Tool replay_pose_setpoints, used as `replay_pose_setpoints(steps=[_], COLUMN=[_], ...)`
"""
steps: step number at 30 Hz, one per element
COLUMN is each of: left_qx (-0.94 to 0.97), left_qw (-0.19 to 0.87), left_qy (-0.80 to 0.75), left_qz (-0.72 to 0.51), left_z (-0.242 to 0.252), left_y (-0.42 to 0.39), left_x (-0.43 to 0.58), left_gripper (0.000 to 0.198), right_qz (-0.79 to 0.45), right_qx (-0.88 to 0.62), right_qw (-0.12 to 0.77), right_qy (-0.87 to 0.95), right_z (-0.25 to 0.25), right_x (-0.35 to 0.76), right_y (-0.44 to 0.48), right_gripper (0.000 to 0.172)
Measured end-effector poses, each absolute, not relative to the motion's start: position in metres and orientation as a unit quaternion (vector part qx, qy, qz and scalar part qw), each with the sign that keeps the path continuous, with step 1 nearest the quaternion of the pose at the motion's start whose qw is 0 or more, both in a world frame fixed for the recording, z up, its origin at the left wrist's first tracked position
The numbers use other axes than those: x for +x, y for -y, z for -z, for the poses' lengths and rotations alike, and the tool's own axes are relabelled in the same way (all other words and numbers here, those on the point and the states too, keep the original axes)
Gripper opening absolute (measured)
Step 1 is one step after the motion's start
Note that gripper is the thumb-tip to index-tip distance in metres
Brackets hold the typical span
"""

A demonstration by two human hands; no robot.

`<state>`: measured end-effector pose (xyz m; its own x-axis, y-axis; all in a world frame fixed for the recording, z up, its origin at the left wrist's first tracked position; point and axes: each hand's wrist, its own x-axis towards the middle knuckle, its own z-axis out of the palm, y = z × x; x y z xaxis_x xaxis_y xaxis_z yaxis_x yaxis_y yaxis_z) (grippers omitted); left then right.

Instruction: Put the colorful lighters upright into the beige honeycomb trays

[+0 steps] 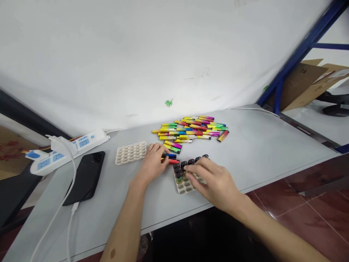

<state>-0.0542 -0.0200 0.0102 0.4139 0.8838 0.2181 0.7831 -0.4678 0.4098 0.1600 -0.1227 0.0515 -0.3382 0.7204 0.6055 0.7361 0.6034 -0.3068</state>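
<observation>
My left hand (pixel 156 160) is curled over several metallic lighters; a blue lighter (pixel 169 156) and a red lighter (pixel 171 161) stick out past its fingertips. To its right is a pale cell tray (pixel 182 189), where black-topped lighters (pixel 179 175) stand upright in the upper and left cells. My right hand (pixel 215 180) is over this tray, its thumb and forefinger pinched at a lighter among the black tops. That hand covers the tray's right side. Behind both hands lies a loose pile of shiny multicoloured lighters (pixel 191 131).
A second pale tray (pixel 131 153), its cells unfilled, lies left of my left hand. Further left are a black phone (pixel 85 178) on a white cable and a white power strip (pixel 89 141). The wall (pixel 163 65) rises behind the grey table (pixel 259 145). Cardboard boxes (pixel 305 83) stand at right.
</observation>
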Motion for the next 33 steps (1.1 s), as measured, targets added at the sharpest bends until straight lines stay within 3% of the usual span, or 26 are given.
replay_pose_setpoints(steps=[6,10,16,26,30,33], left_qx=[0.83,0.826,0.835,0.809,0.814,0.826], left_qw=[0.154,0.14,0.104,0.079,0.066,0.061], left_qy=[-0.508,-0.51,-0.46,-0.398,-0.419,-0.443], left_qz=[-0.175,-0.194,-0.282,-0.426,-0.397,-0.343], left_z=[-0.015,-0.013,-0.009,-0.006,-0.007,-0.009], left_y=[0.021,0.018,0.015,0.013,0.014,0.014], left_x=[-0.053,-0.052,-0.046,-0.026,-0.027,-0.033], left_gripper=[0.012,0.014,0.017,0.005,0.017,0.014], right_qz=[-0.121,-0.255,-0.271,-0.309,-0.4,-0.502], right_qx=[-0.545,-0.524,-0.442,-0.389,-0.435,-0.427], right_qw=[0.462,0.415,0.393,0.419,0.478,0.551], right_qy=[0.689,0.699,0.76,0.76,0.65,0.512], right_z=[-0.06,-0.036,0.002,0.007,0.0,-0.004], right_x=[0.204,0.217,0.204,0.195,0.196,0.202], right_y=[0.052,0.009,-0.004,-0.001,0.001,-0.001], right_gripper=[0.021,0.029,0.025,0.019,0.022,0.025])
